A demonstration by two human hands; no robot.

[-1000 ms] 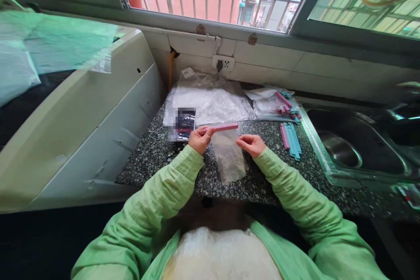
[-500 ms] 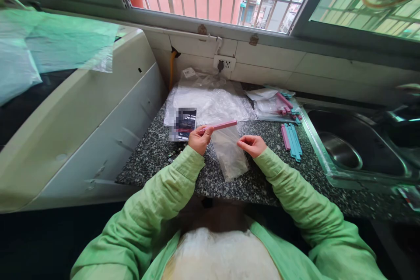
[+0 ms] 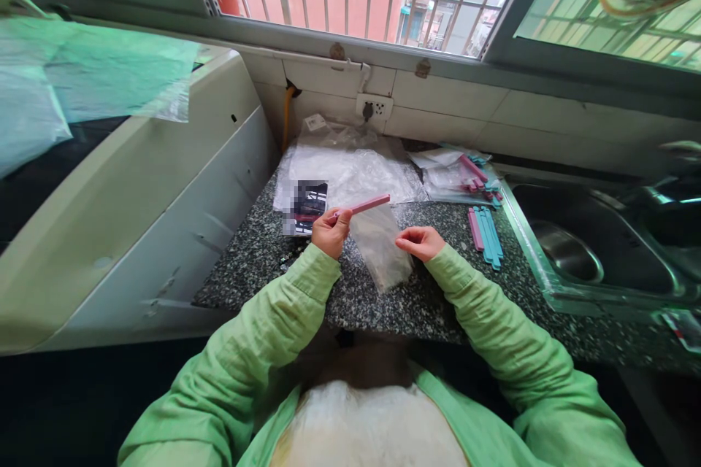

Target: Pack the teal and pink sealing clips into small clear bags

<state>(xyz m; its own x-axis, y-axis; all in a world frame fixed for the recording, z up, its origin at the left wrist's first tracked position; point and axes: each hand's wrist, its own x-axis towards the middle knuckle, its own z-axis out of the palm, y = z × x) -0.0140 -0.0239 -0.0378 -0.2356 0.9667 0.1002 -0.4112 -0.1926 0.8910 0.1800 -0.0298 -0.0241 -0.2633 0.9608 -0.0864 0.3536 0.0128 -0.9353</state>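
My left hand is closed, thumb and fingers gripping one end of a long, thin pink bag clip. The clip slants up to the right over the upper edge of a clear plastic bag; whether it is fastened there I cannot tell. My right hand pinches the right edge of this bag. Small shiny pieces, too small to name, lie beside my left wrist. To the right of my right hand lie several blue bag clips with a pink bag clip alongside.
Flattened clear plastic bags cover the back of the speckled counter. A bag with pink and blue clips lies at the back right. A sink holding a metal bowl borders the right; a white appliance stands left.
My left hand has shifted slightly left, and the pink clip's far end has risen a little and moved left. The bag's lower end has lifted slightly. My right hand has hardly moved.
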